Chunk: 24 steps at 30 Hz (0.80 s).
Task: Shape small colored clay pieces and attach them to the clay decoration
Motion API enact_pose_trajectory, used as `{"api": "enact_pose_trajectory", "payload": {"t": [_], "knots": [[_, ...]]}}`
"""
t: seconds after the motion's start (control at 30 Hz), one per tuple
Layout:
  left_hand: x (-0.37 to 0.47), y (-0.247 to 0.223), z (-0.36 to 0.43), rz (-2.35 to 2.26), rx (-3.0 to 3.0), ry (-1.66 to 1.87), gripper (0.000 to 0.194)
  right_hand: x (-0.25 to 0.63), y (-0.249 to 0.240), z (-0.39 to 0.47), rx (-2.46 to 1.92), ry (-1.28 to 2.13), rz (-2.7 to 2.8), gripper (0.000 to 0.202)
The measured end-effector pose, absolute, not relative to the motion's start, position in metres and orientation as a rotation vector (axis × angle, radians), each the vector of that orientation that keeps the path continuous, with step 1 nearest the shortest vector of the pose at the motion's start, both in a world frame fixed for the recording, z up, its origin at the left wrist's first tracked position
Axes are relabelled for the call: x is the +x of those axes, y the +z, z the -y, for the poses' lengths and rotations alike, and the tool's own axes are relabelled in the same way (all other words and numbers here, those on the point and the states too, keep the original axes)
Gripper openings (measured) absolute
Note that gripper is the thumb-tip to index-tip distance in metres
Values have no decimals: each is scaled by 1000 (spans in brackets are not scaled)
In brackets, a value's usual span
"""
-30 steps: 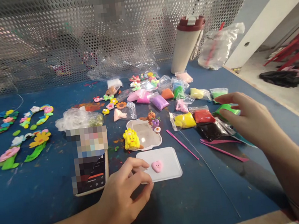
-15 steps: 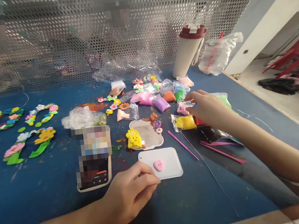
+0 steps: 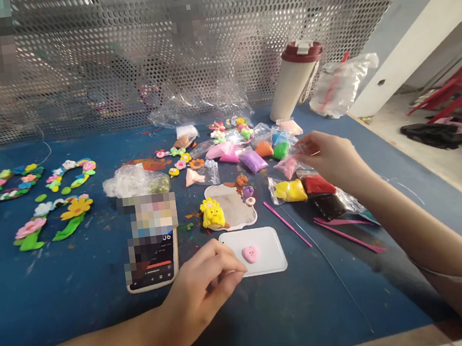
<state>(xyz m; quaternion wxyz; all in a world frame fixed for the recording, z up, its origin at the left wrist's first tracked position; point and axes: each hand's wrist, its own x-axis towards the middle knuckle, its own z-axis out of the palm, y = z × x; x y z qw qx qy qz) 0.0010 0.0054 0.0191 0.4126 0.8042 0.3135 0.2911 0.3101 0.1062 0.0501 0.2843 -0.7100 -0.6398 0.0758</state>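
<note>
My left hand [image 3: 206, 294] is closed, thumb and fingertips together, at the lower left edge of a white plate [image 3: 273, 257]; what is between them, if anything, is too small to tell. A pink heart with a small face [image 3: 250, 254] lies on that plate. My right hand [image 3: 325, 153] pinches the edge of a clear bag of pink clay [image 3: 288, 166]. Near it lie bags of yellow clay [image 3: 291, 191], red clay [image 3: 319, 183] and green clay [image 3: 281, 150]. Behind the plate, a wavy-edged frame [image 3: 235, 209] bears a yellow smiling figure [image 3: 212, 213].
A phone [image 3: 153, 264] lies left of the plate. Pink sticks [image 3: 288, 224] and a thin wire [image 3: 339, 277] are at the right. Clay flower wreaths [image 3: 71, 176] sit at the left. A tumbler [image 3: 295, 81] and a plastic bag with a straw [image 3: 340, 86] stand at the back right.
My right hand has closed its fingers on the pink clay bag's edge and shifted slightly right, uncovering the red bag. The whole view has shifted a little. My left hand keeps its pose.
</note>
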Motion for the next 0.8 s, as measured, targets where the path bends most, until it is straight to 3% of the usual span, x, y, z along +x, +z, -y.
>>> {"api": "enact_pose_trajectory", "payload": {"t": [0.1,0.2,0.43,0.7,0.8], "knots": [[5,28,-4,-899,1942,750,15,295,65,-74,-1751,331,1645,13],[10,41,-3,-953,1869,704,14,266,69,-36,-1452,843,1457,16],[22,58,-10,-951,1675,566,18,222,50,0,-1284,1388,1232,25],[26,59,-11,-943,1783,565,17,243,53,-7,-1183,1722,1348,23],[28,62,-6,-991,2043,697,14,252,54,-8,-1256,1525,1359,26]]}}
